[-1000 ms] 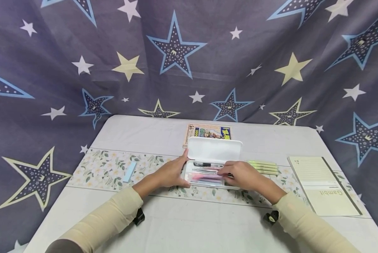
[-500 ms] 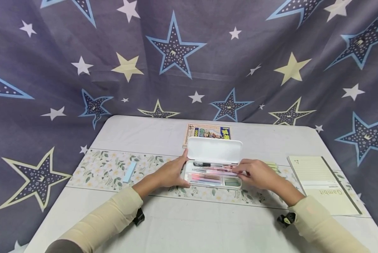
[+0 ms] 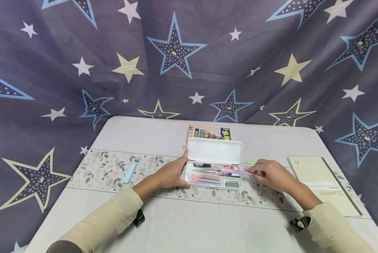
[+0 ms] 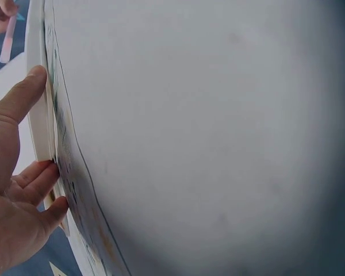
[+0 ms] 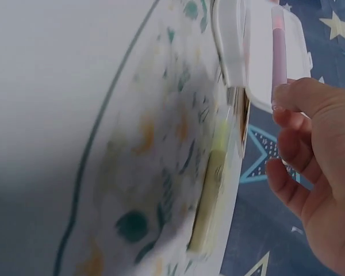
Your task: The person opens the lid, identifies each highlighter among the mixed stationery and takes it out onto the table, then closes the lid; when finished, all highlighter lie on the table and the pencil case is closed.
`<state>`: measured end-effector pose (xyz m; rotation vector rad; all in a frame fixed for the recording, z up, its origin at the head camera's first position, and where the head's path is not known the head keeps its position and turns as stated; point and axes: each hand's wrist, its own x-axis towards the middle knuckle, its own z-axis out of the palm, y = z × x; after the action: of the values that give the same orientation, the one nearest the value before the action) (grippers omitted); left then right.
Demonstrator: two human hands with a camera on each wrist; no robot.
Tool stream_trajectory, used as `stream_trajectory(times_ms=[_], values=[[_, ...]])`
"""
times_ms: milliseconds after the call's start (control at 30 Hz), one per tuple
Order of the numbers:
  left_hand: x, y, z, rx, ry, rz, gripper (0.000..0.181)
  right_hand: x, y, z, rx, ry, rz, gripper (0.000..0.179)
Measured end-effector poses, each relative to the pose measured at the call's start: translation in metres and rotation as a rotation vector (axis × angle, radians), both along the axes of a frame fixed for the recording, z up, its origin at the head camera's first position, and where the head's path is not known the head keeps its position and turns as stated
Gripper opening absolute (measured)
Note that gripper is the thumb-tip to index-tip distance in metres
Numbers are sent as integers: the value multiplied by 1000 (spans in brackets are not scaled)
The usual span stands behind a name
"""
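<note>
A white pencil case (image 3: 215, 150) stands with its lid raised in the head view. Several pens and markers (image 3: 206, 178) lie inside, and a small green block (image 3: 232, 183) occupies its right front compartment. My left hand (image 3: 171, 172) grips the left end, thumb at the near side and fingers towards the back; the thumb presses the case wall (image 4: 39, 126) in the left wrist view. Between thumb and forefinger, my right hand (image 3: 272, 175) pinches a pink-purple pen (image 5: 279, 60) by one end. Its other end reaches over the case's right side.
Yellow-green highlighters (image 3: 250, 163) lie right of the case, partly hidden by my right hand. A blue strip (image 3: 130, 172) lies to the left. Behind the case is a picture book (image 3: 208, 131); at the right lies a notepad (image 3: 325, 186) marked "Gambit". A star-patterned curtain (image 3: 189, 88) hangs behind.
My right hand has drawn back to the right from inside the case, bringing the pink-purple pen partly out past the case's right edge. The left hand has stayed in place.
</note>
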<state>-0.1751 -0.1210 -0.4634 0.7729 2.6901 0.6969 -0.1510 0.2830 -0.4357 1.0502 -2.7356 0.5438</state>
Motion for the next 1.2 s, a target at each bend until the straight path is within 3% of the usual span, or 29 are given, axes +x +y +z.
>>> stream_trajectory(times_ms=[400, 833, 1200], values=[[0, 0, -1, -3, 5, -6, 142, 4, 30, -13, -33, 58, -38, 25], [1, -1, 0, -2, 3, -2, 143, 7, 65, -21, 26, 85, -78, 24], [1, 0, 1, 4, 9, 1, 142, 11, 76, -25, 44, 88, -123, 23]])
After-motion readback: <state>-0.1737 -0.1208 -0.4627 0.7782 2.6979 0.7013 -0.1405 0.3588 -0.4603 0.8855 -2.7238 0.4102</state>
